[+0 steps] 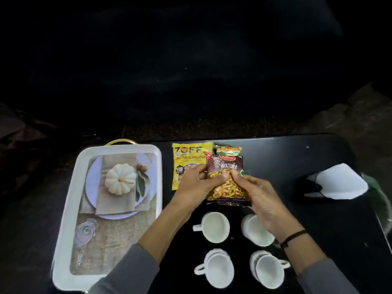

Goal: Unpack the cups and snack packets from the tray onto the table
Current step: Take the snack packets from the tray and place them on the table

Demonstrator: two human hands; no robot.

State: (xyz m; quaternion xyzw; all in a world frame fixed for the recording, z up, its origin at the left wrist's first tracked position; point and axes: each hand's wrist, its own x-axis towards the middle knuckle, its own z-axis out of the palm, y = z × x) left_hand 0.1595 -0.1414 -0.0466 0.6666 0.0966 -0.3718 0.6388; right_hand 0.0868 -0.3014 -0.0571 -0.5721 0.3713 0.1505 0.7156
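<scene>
Brown crinkly Mixture snack packet [226, 181] sits on the black bench [318, 219], both hands, left [196, 187] and right [257, 200], pinching its sides. Light, floppy, probably slippery, so gripping the edges seems best.

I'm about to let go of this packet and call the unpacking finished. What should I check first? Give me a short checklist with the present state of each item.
1. White printed tray holds no cups or packets: ok.
2. Four white ceramic cups stand on the black table: ok.
3. Yellow snack packet lies flat on the table: ok.
4. Brown Mixture snack packet released: not ok, left hand and right hand hold it.
5. Green packet behind it fully rests on the table: cannot tell.
</scene>
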